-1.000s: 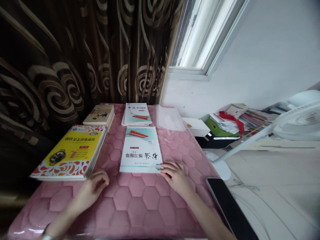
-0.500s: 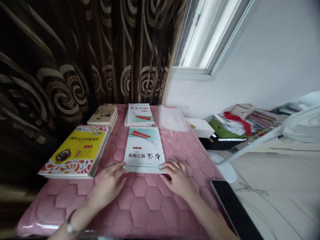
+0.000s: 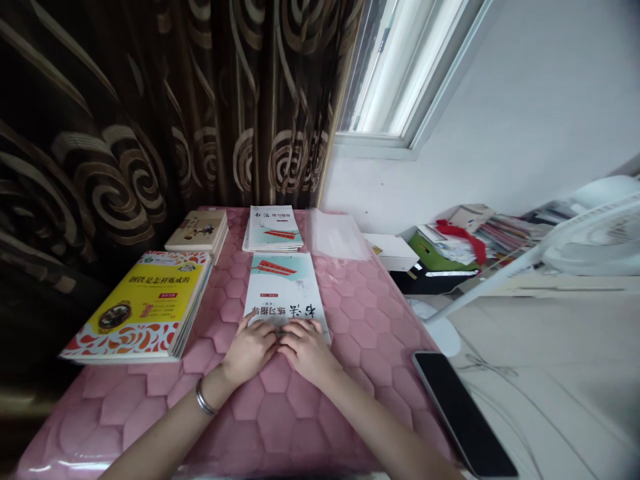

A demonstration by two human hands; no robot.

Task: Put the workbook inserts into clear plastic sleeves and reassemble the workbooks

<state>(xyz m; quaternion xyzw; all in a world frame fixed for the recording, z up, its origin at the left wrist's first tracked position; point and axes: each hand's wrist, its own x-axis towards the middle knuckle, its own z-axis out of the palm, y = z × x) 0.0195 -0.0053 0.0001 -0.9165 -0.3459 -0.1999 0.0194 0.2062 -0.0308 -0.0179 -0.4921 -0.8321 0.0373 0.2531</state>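
A white and pale green calligraphy workbook (image 3: 287, 287) lies flat on the table, its title upside down to me. Both my hands meet at its near edge. My left hand (image 3: 253, 347) rests on the left part of that edge with its fingers bent and closed, and a silver bracelet circles its wrist. Close beside it, my right hand (image 3: 306, 347) has its fingers curled over the edge's middle and right part. The fingertips are partly hidden. Just beyond the workbook sits a stack of similar workbooks (image 3: 274, 230), with the top title the right way up.
Yellow-covered books (image 3: 155, 293) are piled at the left, with smaller tan books (image 3: 197, 230) behind them. A clear plastic sheet (image 3: 337, 235) lies at the back right. A dark phone-like device (image 3: 463, 413) is on the table's right edge. Beyond stands a white fan (image 3: 505, 280).
Both hands have moved inward from the workbook's near corners and now meet at the middle of its near edge. The view has shifted slightly; the workbook stays in place.
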